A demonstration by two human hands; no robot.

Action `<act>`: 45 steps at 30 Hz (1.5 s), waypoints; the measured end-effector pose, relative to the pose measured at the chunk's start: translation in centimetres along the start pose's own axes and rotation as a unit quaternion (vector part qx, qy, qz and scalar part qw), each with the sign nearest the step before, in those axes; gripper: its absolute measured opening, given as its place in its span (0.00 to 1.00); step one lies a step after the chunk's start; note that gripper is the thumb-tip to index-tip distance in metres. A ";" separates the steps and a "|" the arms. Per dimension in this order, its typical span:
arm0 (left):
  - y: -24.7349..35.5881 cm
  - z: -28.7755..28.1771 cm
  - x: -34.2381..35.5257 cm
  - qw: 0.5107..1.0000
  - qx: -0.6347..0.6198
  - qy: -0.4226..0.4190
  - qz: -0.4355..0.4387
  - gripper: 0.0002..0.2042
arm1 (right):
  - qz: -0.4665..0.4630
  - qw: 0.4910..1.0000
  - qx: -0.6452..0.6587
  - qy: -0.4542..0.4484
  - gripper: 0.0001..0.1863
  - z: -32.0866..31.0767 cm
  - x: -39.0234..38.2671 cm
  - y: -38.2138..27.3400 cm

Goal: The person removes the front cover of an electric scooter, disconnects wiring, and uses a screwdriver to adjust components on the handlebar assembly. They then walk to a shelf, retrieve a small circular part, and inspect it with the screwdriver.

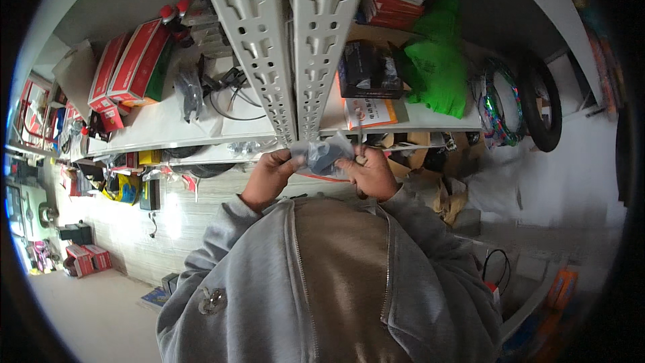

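Observation:
In front of my chest I hold a clear plastic bag [327,152] with a dark part inside, its exact kind hidden by the crinkled film. My left hand [270,176] pinches the bag's left edge. On the other side, my right hand [371,173] grips it with the thumb pressed on the front. A thin dark rod [360,136] shows upright by the right fingers; whether that hand holds it too, I cannot tell. Both hands are just before the shelf edge, below two white perforated metal uprights [312,47].
The white shelf [430,119] ahead bears red boxes [138,60] on the left, and a black box [368,70] and green plastic bag [437,74] on the right. A black tyre [541,101] hangs at far right. Cartons [410,158] fill the lower level; red boxes [87,260] stand on the floor.

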State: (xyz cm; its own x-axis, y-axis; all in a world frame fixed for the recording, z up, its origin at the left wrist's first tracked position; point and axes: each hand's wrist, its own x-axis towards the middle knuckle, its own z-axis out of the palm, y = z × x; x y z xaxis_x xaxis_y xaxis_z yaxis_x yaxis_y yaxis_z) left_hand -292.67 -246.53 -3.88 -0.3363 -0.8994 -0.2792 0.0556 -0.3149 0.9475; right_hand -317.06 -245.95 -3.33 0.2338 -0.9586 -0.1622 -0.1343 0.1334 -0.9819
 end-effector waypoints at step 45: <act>-7.1 -5.6 -2.3 0.877 -0.471 0.087 -0.047 0.09 | 0.022 0.993 -0.109 -0.037 0.10 1.2 2.9 0.3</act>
State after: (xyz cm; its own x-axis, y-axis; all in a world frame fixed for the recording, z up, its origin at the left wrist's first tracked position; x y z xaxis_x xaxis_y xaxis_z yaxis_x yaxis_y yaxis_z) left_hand -287.05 -243.92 -10.79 -0.2371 -0.8630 -0.4462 0.8143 -0.4270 0.3931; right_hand -315.22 -248.42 -4.19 0.2916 -0.9312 -0.2188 -0.3486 0.1096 -0.9308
